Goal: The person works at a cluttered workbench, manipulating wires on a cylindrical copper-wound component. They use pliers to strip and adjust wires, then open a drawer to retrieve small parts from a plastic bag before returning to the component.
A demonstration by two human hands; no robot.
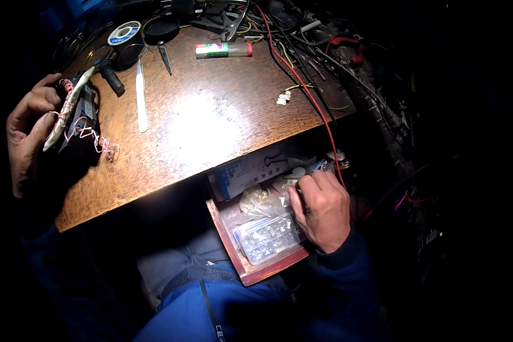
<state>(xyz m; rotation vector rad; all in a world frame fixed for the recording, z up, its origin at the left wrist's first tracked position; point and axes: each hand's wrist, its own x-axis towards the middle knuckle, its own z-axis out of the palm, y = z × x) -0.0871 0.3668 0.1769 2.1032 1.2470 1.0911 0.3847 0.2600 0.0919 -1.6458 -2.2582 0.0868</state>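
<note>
At the left end of the table, my left hand (pixel 33 117) is closed around a black box-shaped part (pixel 85 108) with a pale curved strip (pixel 68 108) along it. Thin pinkish wires (pixel 100 141) hang loose from the part. My right hand (pixel 324 210) is inside the open drawer (pixel 276 273), fingers curled down among clear plastic bags (pixel 257 200). Its fingertips are partly hidden, so what they pinch cannot be made out. Beside that hand lies a clear compartment box (pixel 268 238) of small pieces.
On the wooden table (pixel 176 165) lie tweezers (pixel 141 102), a pointed blade-like tool (pixel 165 57), a solder spool (pixel 124 35) and a red-capped tube (pixel 224 50). Pliers (pixel 231 25) and tangled cables fill the back right. A red wire (pixel 308 85) crosses the table edge toward the drawer.
</note>
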